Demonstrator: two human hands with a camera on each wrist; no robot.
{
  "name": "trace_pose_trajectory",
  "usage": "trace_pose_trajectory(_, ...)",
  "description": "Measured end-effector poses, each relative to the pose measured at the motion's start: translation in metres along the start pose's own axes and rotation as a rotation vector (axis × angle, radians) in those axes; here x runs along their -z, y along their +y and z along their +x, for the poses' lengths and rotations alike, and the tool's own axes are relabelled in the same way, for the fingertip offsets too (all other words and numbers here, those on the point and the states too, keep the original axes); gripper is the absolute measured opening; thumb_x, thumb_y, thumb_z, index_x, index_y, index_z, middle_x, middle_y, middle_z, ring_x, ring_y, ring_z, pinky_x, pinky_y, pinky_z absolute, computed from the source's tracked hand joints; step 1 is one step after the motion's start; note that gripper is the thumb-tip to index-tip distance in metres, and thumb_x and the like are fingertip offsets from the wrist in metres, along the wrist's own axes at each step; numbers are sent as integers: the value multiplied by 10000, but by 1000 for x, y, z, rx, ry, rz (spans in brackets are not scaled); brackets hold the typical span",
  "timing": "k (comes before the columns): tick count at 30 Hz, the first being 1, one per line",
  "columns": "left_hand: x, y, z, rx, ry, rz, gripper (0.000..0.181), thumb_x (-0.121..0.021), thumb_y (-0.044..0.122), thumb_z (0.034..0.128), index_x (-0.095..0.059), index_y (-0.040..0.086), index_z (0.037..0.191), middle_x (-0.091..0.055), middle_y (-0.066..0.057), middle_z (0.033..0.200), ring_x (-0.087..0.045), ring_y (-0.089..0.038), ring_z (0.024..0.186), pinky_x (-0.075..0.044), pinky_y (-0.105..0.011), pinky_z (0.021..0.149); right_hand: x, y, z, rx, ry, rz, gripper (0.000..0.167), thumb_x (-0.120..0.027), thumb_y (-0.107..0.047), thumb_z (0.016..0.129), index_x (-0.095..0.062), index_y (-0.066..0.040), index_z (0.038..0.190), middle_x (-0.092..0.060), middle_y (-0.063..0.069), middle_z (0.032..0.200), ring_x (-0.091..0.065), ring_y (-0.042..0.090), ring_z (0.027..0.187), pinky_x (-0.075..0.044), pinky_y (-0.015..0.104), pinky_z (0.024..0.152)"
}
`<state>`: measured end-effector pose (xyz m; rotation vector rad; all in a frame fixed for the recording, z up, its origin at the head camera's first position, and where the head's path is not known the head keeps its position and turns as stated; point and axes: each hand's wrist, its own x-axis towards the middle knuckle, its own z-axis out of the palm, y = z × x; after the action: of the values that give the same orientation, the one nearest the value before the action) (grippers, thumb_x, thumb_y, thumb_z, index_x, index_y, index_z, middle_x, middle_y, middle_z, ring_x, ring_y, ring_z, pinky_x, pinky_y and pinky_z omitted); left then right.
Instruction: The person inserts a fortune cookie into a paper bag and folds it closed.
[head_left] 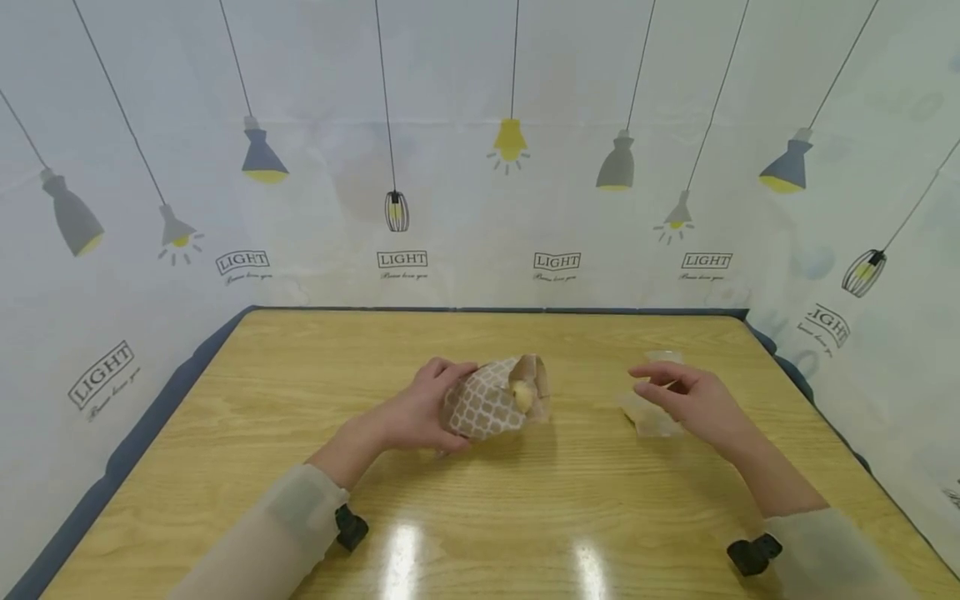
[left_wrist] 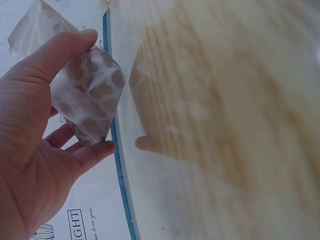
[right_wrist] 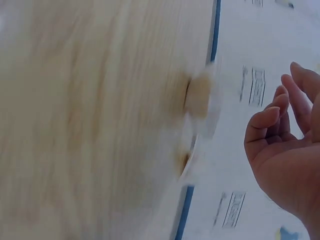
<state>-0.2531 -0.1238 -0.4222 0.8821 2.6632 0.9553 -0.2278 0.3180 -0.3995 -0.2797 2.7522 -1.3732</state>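
A brown paper bag [head_left: 483, 404] with a white lattice pattern lies tilted, its torn-looking mouth facing right. A pale yellow rounded item [head_left: 522, 395] shows in that mouth; its kind is unclear. My left hand [head_left: 427, 404] grips the bag's closed end, thumb on one side and fingers on the other, as the left wrist view also shows [left_wrist: 45, 130]. Above a crumpled translucent wrapper [head_left: 656, 423] with a tan part hovers my right hand [head_left: 693, 404]. Its fingers are loosely bent with nothing between them, and in the right wrist view it is apart from the wrapper [right_wrist: 199, 97].
A wooden table [head_left: 480, 500] bears both things. White curtains [head_left: 465, 167] printed with lamps stand behind and at both sides, close to the table's dark blue edge. Each sleeve carries a black wrist device, one at the left cuff [head_left: 350, 527].
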Motion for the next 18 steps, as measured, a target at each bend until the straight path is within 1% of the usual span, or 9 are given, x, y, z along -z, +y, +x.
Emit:
trace_pose_trajectory(4,1,0,-2,-5,-1,-5,1110,-980,256,821,-326,201,1717,-398,-144,1548,-441,-321,1427,-454,-577,1230,24,26,-2,-70,11,-14,511,-652,-392,1117,-637,-88,1527,-639,71,1026,-566,232,779,-512,355,644)
trace_pose_trajectory(9,1,1,-2,-9,0,6,1114,-979,263,820,-323,194,1718,-402,-148,1539,-444,-325,1414,-464,-581,1220,46,51,2,-128,21,-79,560,-594,-409,1142,-576,-60,1579,-648,46,1188,-600,228,939,-573,337,733)
trace_pose_trajectory(12,2,1,-2,-9,1,10,1112,-977,264,820,-324,192,1717,-401,-150,1542,-441,-325,1418,-462,-584,1222,55,60,9,-143,13,-96,580,-588,-412,1143,-551,-55,1598,-648,116,1292,-609,239,1018,-599,344,765)
trace_pose_trajectory(14,1,0,-1,-7,0,9,1110,-977,264,820,-325,198,1716,-401,-145,1542,-441,-321,1420,-462,-578,1224,58,64,15,-146,-1,-101,598,-592,-418,1141,-535,-52,1609,-635,192,1394,-626,248,1083,-609,344,785)
trace_pose_trajectory(16,1,0,-1,-7,0,9,1105,-976,263,821,-327,198,1715,-403,-145,1539,-442,-319,1420,-463,-578,1223,59,68,21,-146,-19,-101,606,-598,-423,1137,-524,-66,1622,-588,256,1503,-635,285,1162,-613,343,807)
trace_pose_trajectory(18,0,1,-2,-4,-3,3,1102,-976,257,820,-331,201,1712,-403,-148,1536,-445,-322,1417,-466,-581,1220,59,72,27,-147,-33,-112,613,-596,-428,1137,-514,-72,1630,-534,284,1580,-633,334,1236,-615,336,821)
